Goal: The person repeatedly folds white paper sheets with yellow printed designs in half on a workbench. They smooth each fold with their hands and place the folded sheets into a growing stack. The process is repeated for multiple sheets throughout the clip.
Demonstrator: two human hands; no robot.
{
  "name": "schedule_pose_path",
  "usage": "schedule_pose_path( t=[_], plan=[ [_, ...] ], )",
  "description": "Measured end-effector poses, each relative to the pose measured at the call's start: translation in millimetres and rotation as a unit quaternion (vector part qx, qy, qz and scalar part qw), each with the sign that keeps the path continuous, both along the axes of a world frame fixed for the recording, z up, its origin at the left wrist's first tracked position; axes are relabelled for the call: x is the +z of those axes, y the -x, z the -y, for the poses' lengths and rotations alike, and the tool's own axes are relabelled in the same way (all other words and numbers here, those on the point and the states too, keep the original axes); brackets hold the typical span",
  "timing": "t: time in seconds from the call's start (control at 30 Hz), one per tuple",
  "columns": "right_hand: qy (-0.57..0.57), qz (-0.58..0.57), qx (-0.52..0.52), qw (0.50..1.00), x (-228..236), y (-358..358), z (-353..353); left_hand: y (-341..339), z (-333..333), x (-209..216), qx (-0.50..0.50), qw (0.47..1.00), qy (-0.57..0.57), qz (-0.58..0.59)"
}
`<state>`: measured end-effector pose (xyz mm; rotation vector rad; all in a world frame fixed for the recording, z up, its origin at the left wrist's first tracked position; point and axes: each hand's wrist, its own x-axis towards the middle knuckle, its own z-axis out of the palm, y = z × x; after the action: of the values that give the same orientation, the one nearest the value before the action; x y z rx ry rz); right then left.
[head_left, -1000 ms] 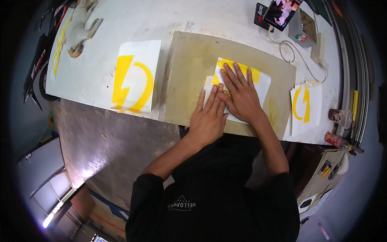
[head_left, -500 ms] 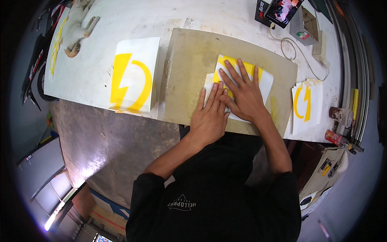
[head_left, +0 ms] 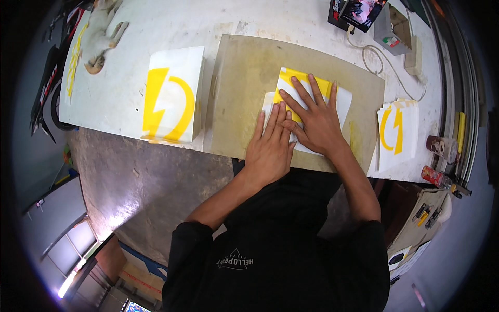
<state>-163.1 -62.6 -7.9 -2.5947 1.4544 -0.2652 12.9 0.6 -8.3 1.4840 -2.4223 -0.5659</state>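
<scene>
A white sheet with yellow shapes (head_left: 343,104) lies on a tan cutting mat (head_left: 244,67) on the table, close to its near edge. My right hand (head_left: 318,122) rests flat across the sheet with its fingers spread, hiding much of the yellow. At the sheet's lower left, my left hand (head_left: 268,143) lies palm down with straight fingers. Its fingertips press along the edge of the yellow part. The right thumb reaches over to the left hand's fingers. A paler piece of paper (head_left: 267,104) sticks out at the left, partly under my left fingers.
White sheets with yellow shapes (head_left: 182,65) lie left of the mat, and a smaller stack (head_left: 387,156) lies right. A cat (head_left: 99,49) lies far left. At the far right are a lit screen (head_left: 365,13), a grey box (head_left: 399,44), a cable (head_left: 383,65), a cup (head_left: 441,147) and a bottle (head_left: 435,177).
My right hand's fingers are spread slightly wider. Otherwise both hands stay nearly in the same place on the sheet, and the whole view has shifted a little.
</scene>
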Motion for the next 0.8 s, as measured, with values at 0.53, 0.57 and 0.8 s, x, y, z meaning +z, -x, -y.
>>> schedule_pose_path(
  t=[0.53, 0.57, 0.8],
  plan=[
    [0.005, -0.026, -0.024, 0.999, 2, -2, 5, -3, -5, -3, 0.021, 0.999, 0.006, -0.037],
    [0.005, -0.022, -0.024, 0.999, 2, -2, 5, -8, -4, -6, 0.011, 0.999, 0.012, -0.030],
    [0.008, 0.000, -0.025, 1.000, 3, 0, 6, -52, 33, 22, -0.074, 0.997, 0.009, -0.031]
  ],
)
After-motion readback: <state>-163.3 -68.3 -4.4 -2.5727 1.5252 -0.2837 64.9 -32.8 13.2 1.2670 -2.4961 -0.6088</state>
